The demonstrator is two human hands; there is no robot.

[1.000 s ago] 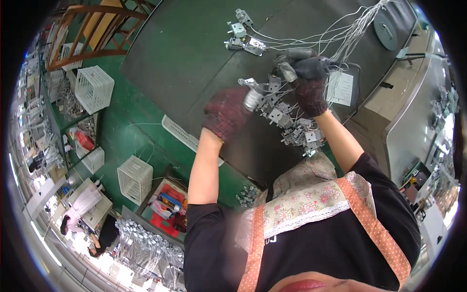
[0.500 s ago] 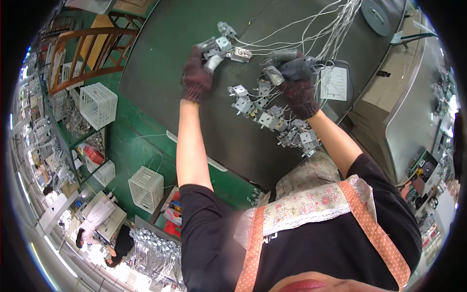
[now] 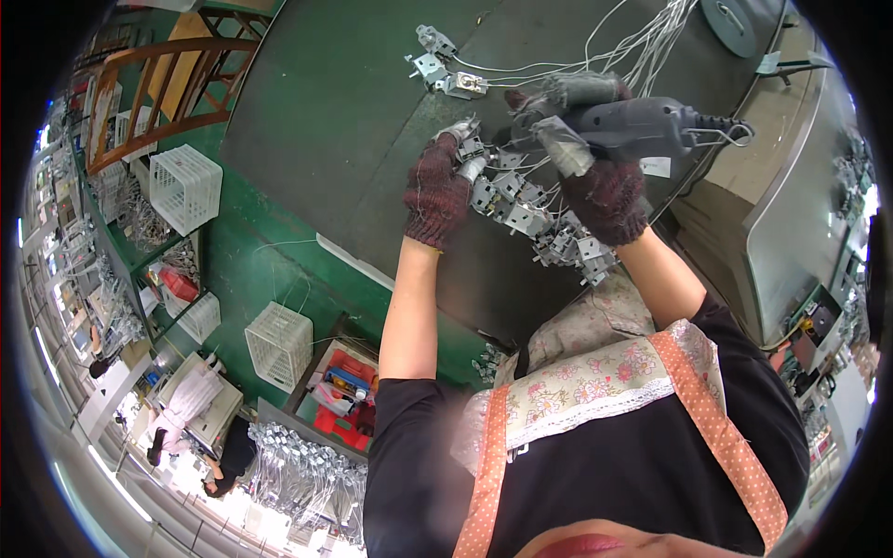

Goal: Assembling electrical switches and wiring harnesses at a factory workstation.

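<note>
Dark maroon knitted gloves with taped fingertips cover both hands. My left hand (image 3: 435, 191) pinches a small grey metal fitting (image 3: 472, 149) above the dark table. In my right hand (image 3: 605, 200), fingers wrap round a dark grey power screwdriver (image 3: 637, 128), its nose pointing left toward that fitting. Whether its tip touches the fitting I cannot make out. Below the hands lies a row of similar metal fittings (image 3: 524, 219), several of them with white wires. Farther away, a few more fittings (image 3: 430, 67) lie together, their white wires (image 3: 651, 56) running to the upper right.
A grey disc (image 3: 728, 28) sits at the table's (image 3: 335, 121) far right, and a white paper (image 3: 657, 167) lies under the screwdriver. White plastic crates (image 3: 279, 346) stand on the green floor, near a red tray of tools (image 3: 344, 395). A wooden chair (image 3: 112, 112) stands at far left.
My left hand has left the far fittings and come right and nearer, now pinching another fitting from the row. The screwdriver has swung round, its nose now toward my left hand.
</note>
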